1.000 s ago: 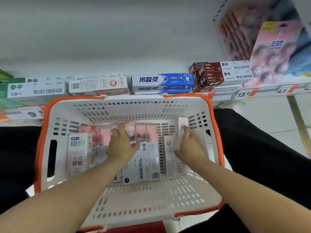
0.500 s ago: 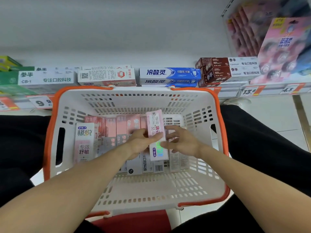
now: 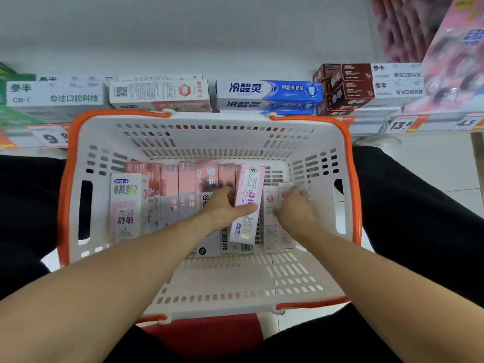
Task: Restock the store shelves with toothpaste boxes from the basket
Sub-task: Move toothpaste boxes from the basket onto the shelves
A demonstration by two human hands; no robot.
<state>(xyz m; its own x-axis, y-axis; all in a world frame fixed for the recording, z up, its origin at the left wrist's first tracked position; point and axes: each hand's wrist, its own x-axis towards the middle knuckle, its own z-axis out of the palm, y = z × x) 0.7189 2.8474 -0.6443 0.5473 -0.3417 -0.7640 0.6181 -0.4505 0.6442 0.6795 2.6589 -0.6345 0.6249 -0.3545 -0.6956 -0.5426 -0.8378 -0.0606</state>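
A white basket with an orange rim point(image 3: 207, 279) sits between my legs and holds several pink and white toothpaste boxes standing side by side. My left hand point(image 3: 222, 209) grips one pink box point(image 3: 247, 203), thumb across its front, lifted slightly above the others. My right hand point(image 3: 294, 209) reaches down onto two narrow white boxes point(image 3: 271, 221) at the basket's right, fingers curled over their tops. A larger pink-and-white box point(image 3: 127, 205) stands at the basket's left.
The low shelf point(image 3: 366, 124) ahead carries stacked toothpaste boxes: white-green point(image 3: 55, 94), white-red point(image 3: 159, 93), blue point(image 3: 269, 91), brown point(image 3: 351, 86). Price tags point(image 3: 402, 124) line its edge. Pink packs point(image 3: 455, 53) hang at the upper right. A red stool point(image 3: 207, 334) is under the basket.
The pink box went from both hands to my left hand alone. My right hand let go and moved right and down onto the narrow white boxes.
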